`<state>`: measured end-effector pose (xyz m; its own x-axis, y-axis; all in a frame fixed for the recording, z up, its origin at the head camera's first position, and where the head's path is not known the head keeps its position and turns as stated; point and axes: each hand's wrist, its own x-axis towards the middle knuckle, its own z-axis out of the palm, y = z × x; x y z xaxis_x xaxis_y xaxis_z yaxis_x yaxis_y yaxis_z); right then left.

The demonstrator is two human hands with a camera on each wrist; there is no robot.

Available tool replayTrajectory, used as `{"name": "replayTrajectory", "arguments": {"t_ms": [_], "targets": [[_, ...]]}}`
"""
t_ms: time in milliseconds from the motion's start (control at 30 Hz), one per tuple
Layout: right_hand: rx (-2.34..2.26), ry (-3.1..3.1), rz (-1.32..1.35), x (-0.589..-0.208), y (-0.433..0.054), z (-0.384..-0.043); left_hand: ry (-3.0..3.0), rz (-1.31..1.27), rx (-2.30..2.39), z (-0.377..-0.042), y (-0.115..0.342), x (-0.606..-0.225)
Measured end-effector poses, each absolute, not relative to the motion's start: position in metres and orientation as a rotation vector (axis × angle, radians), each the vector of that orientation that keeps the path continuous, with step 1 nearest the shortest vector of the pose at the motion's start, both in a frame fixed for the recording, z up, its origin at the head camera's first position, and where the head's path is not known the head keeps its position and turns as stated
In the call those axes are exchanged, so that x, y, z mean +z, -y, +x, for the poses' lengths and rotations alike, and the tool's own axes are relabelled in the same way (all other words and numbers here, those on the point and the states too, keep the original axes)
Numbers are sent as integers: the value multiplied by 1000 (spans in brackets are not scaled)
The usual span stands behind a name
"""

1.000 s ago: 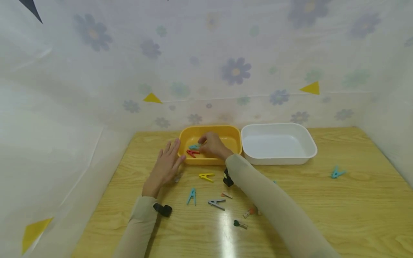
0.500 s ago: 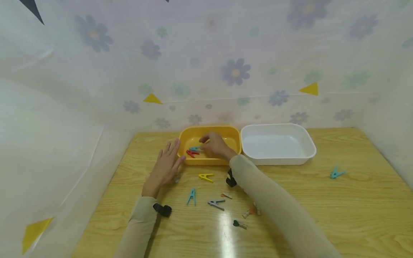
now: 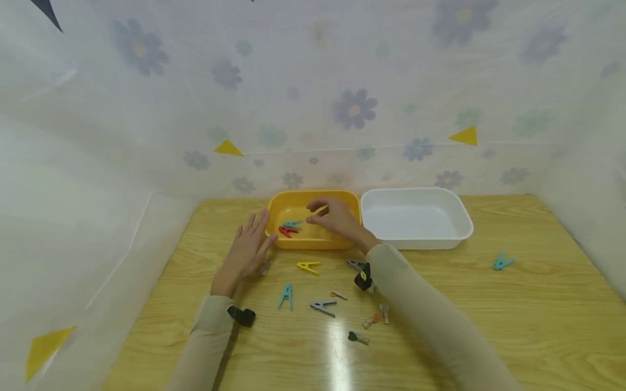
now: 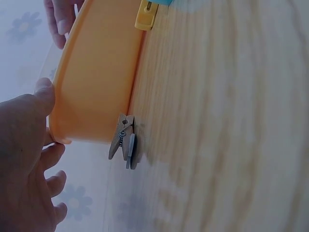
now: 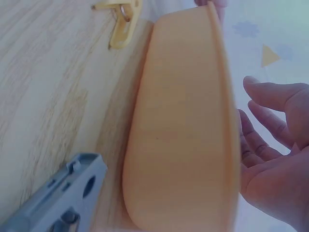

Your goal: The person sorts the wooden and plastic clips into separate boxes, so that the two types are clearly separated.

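Note:
My left hand (image 3: pixel 246 247) lies at the left front corner of the yellow tray (image 3: pixel 320 244), thumb at its front rim and fingers along the left side. Over the inside of that tray, my right hand (image 3: pixel 338 218) has thumb and fingertips apart with nothing between them. A blue clothespin (image 3: pixel 292 224) and a red clothespin (image 3: pixel 288 232) lie on the tray floor, left of the right fingertips. Outside its front wall are a yellow clothespin (image 3: pixel 308 267) and a grey clothespin (image 5: pixel 63 193). A small wooden clothespin (image 4: pixel 123 137) stands near the left hand, against the tray.
A white tray (image 3: pixel 415 244) stands right beside the yellow one. On the wooden table (image 3: pixel 235 358) lie a blue clothespin (image 3: pixel 286 297), another grey clothespin (image 3: pixel 323 307), several small wooden clothespins (image 3: pixel 359 338) and, far right, a blue clothespin (image 3: pixel 503 262). Flower-patterned sheeting (image 3: pixel 354 108) rises behind.
My right hand has drawn back to the right from the blue clothespin in the yellow tray, leaving it lying there. The left hand keeps its place at the tray corner.

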<state>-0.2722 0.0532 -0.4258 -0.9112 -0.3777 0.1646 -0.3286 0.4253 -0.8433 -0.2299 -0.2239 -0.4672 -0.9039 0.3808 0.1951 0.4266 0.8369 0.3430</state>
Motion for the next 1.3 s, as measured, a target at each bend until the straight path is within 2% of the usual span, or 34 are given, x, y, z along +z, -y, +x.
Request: {"name": "replayTrajectory", "arguments": {"t_ms": [300, 533, 1300], "targets": [[-1584, -2638, -732, -407, -75, -249, 2901, -636, -590, -228, 227, -464], [-1618, -2645, -825, -406, -87, -228, 2907, -631, -599, -227, 230, -461], [-1689, -2897, -724, -398, -172, -160, 2896, -626, -615, -218, 231, -464]]}}
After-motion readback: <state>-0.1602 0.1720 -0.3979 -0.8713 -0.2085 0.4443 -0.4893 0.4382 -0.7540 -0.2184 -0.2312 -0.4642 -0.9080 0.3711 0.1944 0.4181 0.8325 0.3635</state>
